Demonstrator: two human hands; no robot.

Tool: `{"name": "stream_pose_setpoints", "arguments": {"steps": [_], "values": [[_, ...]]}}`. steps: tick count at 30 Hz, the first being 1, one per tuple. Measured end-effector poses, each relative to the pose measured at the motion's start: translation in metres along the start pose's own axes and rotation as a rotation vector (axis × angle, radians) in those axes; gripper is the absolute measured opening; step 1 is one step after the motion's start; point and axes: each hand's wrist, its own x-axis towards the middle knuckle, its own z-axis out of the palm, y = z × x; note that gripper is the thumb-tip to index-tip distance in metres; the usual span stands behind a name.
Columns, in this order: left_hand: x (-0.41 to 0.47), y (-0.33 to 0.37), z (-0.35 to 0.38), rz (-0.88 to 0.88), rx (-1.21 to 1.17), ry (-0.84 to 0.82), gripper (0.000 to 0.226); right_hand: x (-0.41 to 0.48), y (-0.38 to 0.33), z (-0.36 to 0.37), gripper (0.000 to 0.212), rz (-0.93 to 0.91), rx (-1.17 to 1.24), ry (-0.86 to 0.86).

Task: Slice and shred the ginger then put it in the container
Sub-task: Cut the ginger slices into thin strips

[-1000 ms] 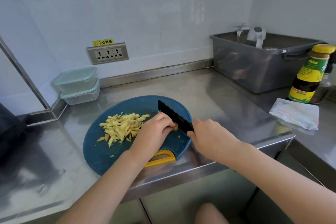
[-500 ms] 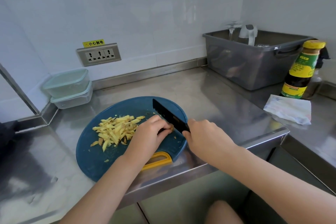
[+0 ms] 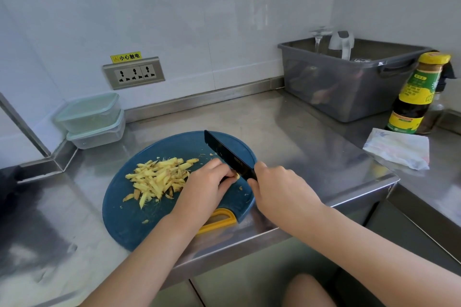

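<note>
A pile of yellow shredded ginger (image 3: 159, 178) lies on the round blue cutting board (image 3: 129, 219) with a yellow handle. My left hand (image 3: 207, 187) curls over a small ginger piece (image 3: 237, 176) at the blade, mostly hidden under my fingers. My right hand (image 3: 279, 189) grips the handle of a black knife (image 3: 227, 154), whose blade slants up and away over the board beside my left fingers. Two stacked lidded clear containers (image 3: 92, 119) sit at the back left against the wall.
The steel counter (image 3: 287, 137) ends in a front edge just below the board. A grey tub (image 3: 349, 82) stands at the back right, with a dark sauce bottle (image 3: 416, 95) and a folded white cloth (image 3: 399, 147) beside it. A wall socket (image 3: 134, 73) sits behind.
My view has shifted slightly to the right. Both hands and the knife stay at the same spot on the board, the blade working at the small ginger piece.
</note>
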Motion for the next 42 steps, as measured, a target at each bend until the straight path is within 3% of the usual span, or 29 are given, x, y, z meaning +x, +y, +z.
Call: {"name": "stream_pose_setpoints", "arguments": {"steps": [6, 18, 22, 36, 42], "values": [[0.000, 0.000, 0.002, -0.029, -0.047, 0.017, 0.010, 0.001, -0.005, 0.004, 0.008, 0.002, -0.081, -0.007], [0.001, 0.001, 0.001, -0.058, -0.056, 0.011, 0.009, 0.002, -0.019, 0.003, 0.016, 0.005, -0.125, -0.038], [0.002, -0.001, 0.003, -0.055, -0.072, 0.018, 0.012, 0.010, -0.016, 0.003, 0.006, 0.018, -0.113, -0.058], [0.001, -0.003, 0.004, -0.051, -0.066, 0.024, 0.005, 0.033, 0.014, -0.002, 0.027, 0.159, 0.276, -0.199], [0.001, -0.003, 0.004, -0.068, -0.033, 0.007, 0.005, 0.017, 0.010, -0.005, 0.024, 0.084, 0.188, -0.091]]}}
